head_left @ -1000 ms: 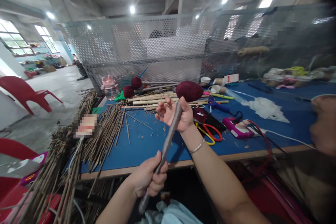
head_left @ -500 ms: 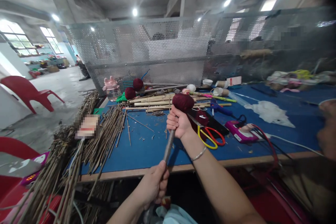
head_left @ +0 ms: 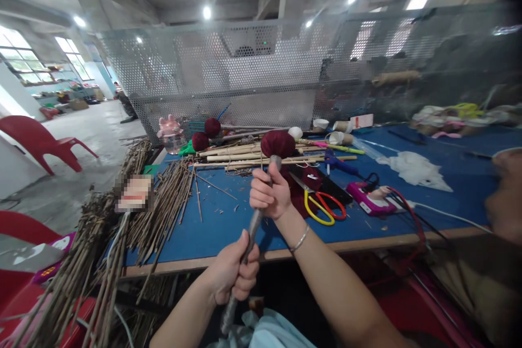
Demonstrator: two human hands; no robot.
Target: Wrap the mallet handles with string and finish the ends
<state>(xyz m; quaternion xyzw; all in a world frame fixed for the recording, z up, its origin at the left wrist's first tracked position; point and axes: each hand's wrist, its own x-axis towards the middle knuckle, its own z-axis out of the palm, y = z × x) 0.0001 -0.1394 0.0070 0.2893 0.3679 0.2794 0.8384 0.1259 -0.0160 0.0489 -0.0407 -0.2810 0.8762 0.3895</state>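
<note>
A grey-wrapped stick (head_left: 255,224) slants up and away from me, with a dark red, fuzzy-looking ball (head_left: 278,143) at its far end. My right hand (head_left: 271,194), a bracelet on its wrist, is closed around the stick just below the ball. Lower down, near the table's front edge, my left hand (head_left: 237,273) wraps round the same stick, whose near end sticks out below the fist. Scissors (head_left: 322,207) with yellow and red handles lie right of my right hand, beside dark red material (head_left: 299,198).
Thin twigs (head_left: 163,201) are heaped at the left of the blue table (head_left: 228,234). Pale sticks (head_left: 240,156) and two more dark red balls (head_left: 212,128) lie at the back. A purple power strip (head_left: 369,199) with cables and a white plastic bag (head_left: 416,168) are on the right.
My right hand was open against the upper stick and has closed around it. The ball end has moved left and appears smaller. My left hand has stayed on the lower stick.
</note>
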